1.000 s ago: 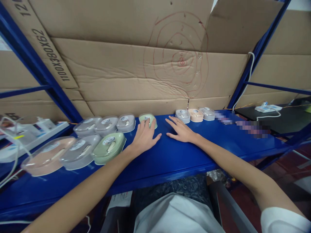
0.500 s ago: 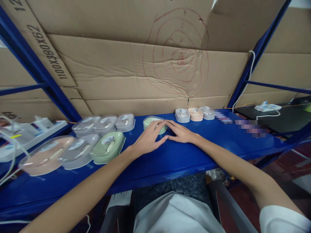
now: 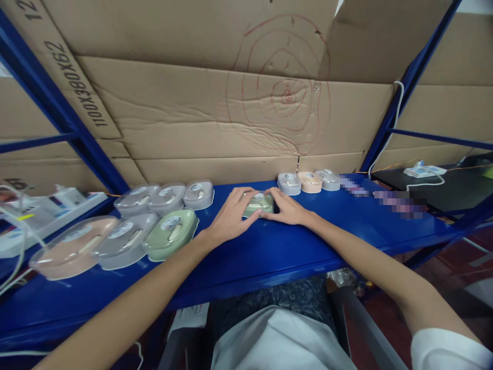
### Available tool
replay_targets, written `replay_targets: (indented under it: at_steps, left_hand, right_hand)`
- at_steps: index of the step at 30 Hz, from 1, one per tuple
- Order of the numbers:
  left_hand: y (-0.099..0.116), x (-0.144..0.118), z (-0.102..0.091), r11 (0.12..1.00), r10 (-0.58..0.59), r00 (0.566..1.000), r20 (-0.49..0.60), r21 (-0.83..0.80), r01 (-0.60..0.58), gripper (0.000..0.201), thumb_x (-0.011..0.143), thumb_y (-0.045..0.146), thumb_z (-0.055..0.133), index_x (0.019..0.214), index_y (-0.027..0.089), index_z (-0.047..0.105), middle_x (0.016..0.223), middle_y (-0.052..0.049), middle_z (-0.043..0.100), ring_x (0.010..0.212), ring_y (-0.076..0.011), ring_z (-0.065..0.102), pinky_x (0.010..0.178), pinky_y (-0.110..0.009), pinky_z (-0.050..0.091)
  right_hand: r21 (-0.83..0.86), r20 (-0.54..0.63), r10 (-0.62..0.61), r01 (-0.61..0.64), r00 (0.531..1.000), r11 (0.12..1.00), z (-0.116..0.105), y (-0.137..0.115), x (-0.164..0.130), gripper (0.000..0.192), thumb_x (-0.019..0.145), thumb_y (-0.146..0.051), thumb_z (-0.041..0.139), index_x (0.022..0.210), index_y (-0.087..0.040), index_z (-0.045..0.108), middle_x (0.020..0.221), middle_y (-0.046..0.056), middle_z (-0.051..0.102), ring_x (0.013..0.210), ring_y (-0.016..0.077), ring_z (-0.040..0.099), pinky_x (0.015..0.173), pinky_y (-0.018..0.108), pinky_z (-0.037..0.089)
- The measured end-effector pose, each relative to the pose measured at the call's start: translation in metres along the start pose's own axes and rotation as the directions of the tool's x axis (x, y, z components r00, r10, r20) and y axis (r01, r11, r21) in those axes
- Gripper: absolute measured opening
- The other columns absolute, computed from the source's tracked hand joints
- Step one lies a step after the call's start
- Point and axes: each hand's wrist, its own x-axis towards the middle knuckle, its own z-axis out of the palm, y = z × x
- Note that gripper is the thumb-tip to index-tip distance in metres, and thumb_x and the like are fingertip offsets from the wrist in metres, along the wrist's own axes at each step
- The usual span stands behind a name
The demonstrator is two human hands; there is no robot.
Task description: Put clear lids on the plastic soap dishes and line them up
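Observation:
A small green lidded box (image 3: 259, 203) with a round sticker sits on the blue shelf (image 3: 269, 252), held between both my hands. My left hand (image 3: 231, 216) grips its left side and my right hand (image 3: 288, 208) grips its right side. To the left stand three grey boxes (image 3: 165, 195) in a back row. In front of them lie a pink box (image 3: 75, 246), a grey box (image 3: 123, 239) and a larger green box (image 3: 171, 232).
Three small boxes, grey, peach and grey (image 3: 309, 181), stand at the back right. Cardboard sheets (image 3: 231, 103) line the wall behind. A white power strip with cables (image 3: 46, 208) lies at the left, another (image 3: 423, 170) at the right. Blue uprights frame the shelf.
My left hand slid the small green box from the back row rightward to the shelf's middle. My right hand closed in on its other side, so both hands now hold it.

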Motion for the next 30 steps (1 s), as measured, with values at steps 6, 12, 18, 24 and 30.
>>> replay_targets:
  at_steps: [6,12,18,24,30]
  left_hand:
    - [-0.017,-0.002,0.007,0.991,-0.131,0.988,0.085,0.015,0.131,0.072,0.097,0.057,0.066,0.155,0.018,0.047,0.162,-0.020,0.043,0.154,-0.0399,0.037,0.127,-0.060,0.035]
    - [-0.023,-0.002,0.011,0.982,-0.123,0.959,0.256,-0.106,0.154,0.089,0.085,0.058,0.079,0.156,0.019,0.043,0.154,-0.018,0.054,0.140,-0.0380,0.053,0.119,-0.056,0.043]
    - [-0.017,-0.001,0.007,0.973,-0.102,0.962,0.254,-0.177,0.150,0.087,0.073,0.051,0.089,0.146,0.023,0.050,0.143,-0.013,0.061,0.132,-0.0371,0.060,0.113,-0.052,0.048]
    - [-0.010,-0.002,0.009,0.934,-0.118,0.966,0.231,-0.304,0.187,0.087,0.069,0.049,0.092,0.142,0.025,0.052,0.142,-0.011,0.063,0.129,-0.0356,0.064,0.109,-0.049,0.051]
    - [-0.007,-0.002,0.010,0.897,-0.145,0.963,0.227,-0.380,0.224,0.087,0.066,0.048,0.095,0.138,0.024,0.054,0.136,-0.009,0.068,0.122,-0.0327,0.068,0.102,-0.046,0.054]
  right_hand:
    - [0.065,-0.032,0.023,-0.020,0.999,0.998,-0.005,0.010,0.001,0.057,0.081,-0.056,0.079,0.115,-0.023,0.047,0.113,0.007,0.062,0.096,0.0256,0.063,0.087,0.042,0.053]
    - [0.147,0.017,-0.076,0.072,0.997,0.986,-0.008,0.016,-0.002,0.070,0.080,-0.051,0.082,0.133,-0.022,0.047,0.128,0.012,0.062,0.112,0.0297,0.065,0.098,0.046,0.055]
    - [0.130,0.037,-0.148,0.142,0.988,0.981,-0.003,0.007,-0.005,0.085,0.078,-0.060,0.085,0.146,-0.022,0.051,0.139,0.016,0.064,0.128,0.0347,0.064,0.110,0.052,0.053]
    - [0.138,-0.005,-0.135,0.135,0.991,0.981,0.002,-0.001,-0.005,0.086,0.071,-0.065,0.089,0.140,-0.023,0.059,0.134,0.014,0.070,0.121,0.0341,0.070,0.106,0.050,0.055]
    - [0.140,-0.019,-0.132,0.133,0.991,0.981,0.002,-0.006,-0.007,0.082,0.071,-0.063,0.089,0.136,-0.023,0.061,0.129,0.013,0.073,0.116,0.0327,0.072,0.100,0.047,0.058]
